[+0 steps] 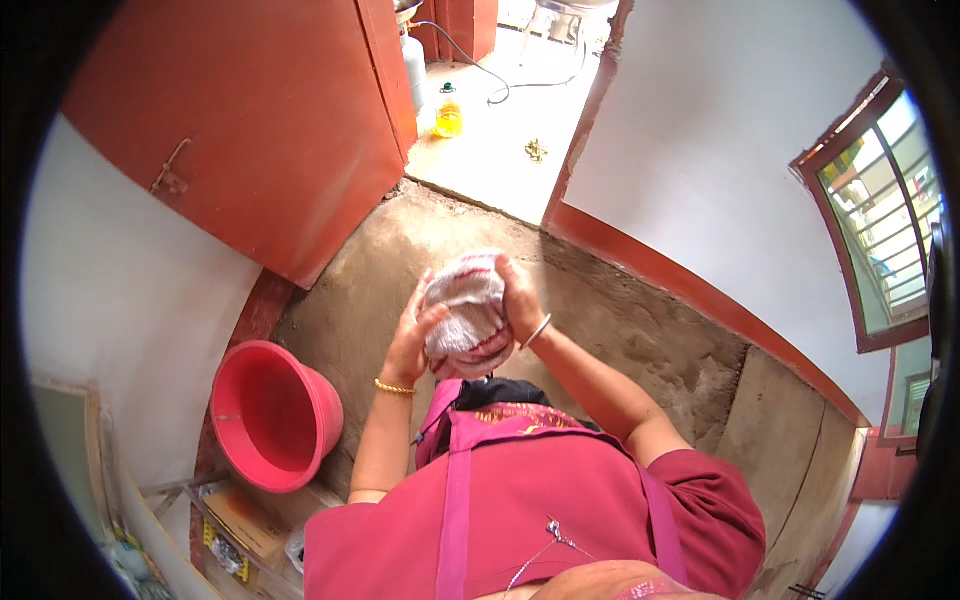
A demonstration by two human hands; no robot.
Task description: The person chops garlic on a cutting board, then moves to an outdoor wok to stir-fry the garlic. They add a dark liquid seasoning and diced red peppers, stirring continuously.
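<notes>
A bunched-up whitish cloth [468, 315] with reddish stripes, towel-like, is held in front of my body. My left hand [412, 335] presses on its left side, fingers bent against the fabric, with a yellow beaded bracelet at the wrist. On the other side my right hand [520, 300] grips the cloth, its fingers pointing up along the edge; a pale bangle circles that wrist. The cloth hides part of both palms.
A pink plastic tub [275, 415] stands at the left by the wall. An open red door [250, 130] borders the doorway, beyond which sit a bottle of yellow liquid [448, 112], a gas cylinder [414, 70] and a hose [480, 65]. A barred window [880, 220] is at right.
</notes>
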